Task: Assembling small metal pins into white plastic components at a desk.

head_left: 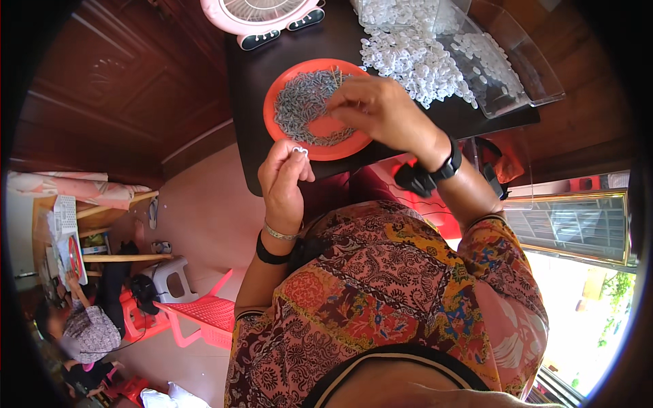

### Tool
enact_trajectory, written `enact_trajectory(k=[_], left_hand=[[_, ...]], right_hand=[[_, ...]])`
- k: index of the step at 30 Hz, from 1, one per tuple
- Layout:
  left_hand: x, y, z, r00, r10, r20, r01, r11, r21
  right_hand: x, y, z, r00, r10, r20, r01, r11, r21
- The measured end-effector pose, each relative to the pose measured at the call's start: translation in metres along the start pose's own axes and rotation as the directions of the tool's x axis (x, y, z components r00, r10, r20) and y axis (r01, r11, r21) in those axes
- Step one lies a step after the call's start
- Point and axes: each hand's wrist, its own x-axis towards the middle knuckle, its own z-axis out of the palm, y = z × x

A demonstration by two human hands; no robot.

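My left hand (283, 182) is closed in a pinch at the near edge of an orange-red plastic plate (273, 129). Between its thumb and forefinger sits a small white plastic clip (300, 151). My right hand (384, 112) reaches over the plate's right side, its fingers bent together and slightly blurred. Whatever those fingertips hold, if anything, is hidden. Many small grey metal nails (299, 102) fill the plate, with a bare patch of its bottom showing near my right fingers.
A heap of white plastic clips (415, 64) lies on the dark table (252, 81), beside a clear plastic bin (507, 102) holding more. A pink fan (262, 17) stands at the back. Red chairs (204, 314) and another person (92, 330) are off to the left.
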Motion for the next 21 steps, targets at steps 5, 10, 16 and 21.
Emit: enact_trajectory(k=[5,10,16,21], left_hand=[[-0.002,0.002,-0.003,0.999,-0.022,-0.035,0.019,0.997,-0.070],[-0.002,0.002,-0.005,0.998,-0.019,-0.052,0.015,0.997,-0.081],[0.000,0.000,-0.005,0.998,-0.038,-0.057,0.034,0.998,-0.061],[-0.001,0.001,-0.004,0.998,-0.052,-0.043,0.049,0.996,-0.070]], right_hand=[[0.018,0.032,0.003,0.971,-0.125,0.206,0.178,0.949,-0.261],[0.025,0.046,0.024,0.931,-0.010,0.365,0.193,0.862,-0.468],[0.030,0.040,0.032,0.893,-0.020,0.450,0.326,0.717,-0.616],[0.032,0.039,0.041,0.880,-0.046,0.472,0.361,0.710,-0.604]])
